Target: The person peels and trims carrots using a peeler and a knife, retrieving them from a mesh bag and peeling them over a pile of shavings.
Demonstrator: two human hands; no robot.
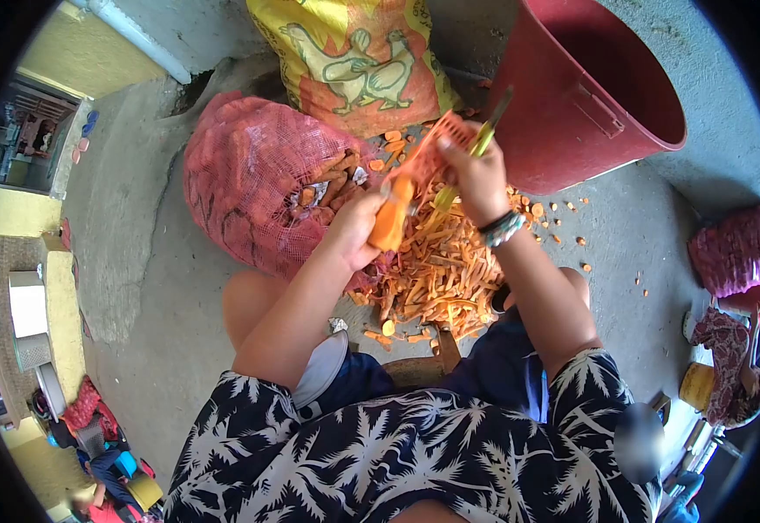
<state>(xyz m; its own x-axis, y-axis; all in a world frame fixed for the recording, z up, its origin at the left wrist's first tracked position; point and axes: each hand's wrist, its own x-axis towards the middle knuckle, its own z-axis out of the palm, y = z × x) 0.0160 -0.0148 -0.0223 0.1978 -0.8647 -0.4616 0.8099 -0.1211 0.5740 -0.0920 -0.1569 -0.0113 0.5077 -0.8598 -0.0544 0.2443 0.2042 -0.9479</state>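
Note:
My left hand (354, 231) is closed around the lower part of a peeled orange carrot (391, 220). Across from it, my right hand (481, 183) grips an orange plastic tool with a perforated face (439, 150), which reaches toward the carrot's upper end; its exact kind is unclear. The same hand also has a yellow-green-handled knife (484, 138) in its fingers, dark blade pointing up and away. Both hands are somewhat blurred. Beneath them lies a heap of orange peelings (449, 275) on the floor. Left of the heap, a red mesh sack (249, 183) lies open with unpeeled carrots (336, 185) showing.
A large red plastic bin (545, 113) stands at the upper right. Against the wall leans a yellow and orange sack (358, 65) printed with chickens. Cut carrot pieces (557, 222) are scattered over the concrete floor (157, 288). Another reddish sack (729, 251) sits far right.

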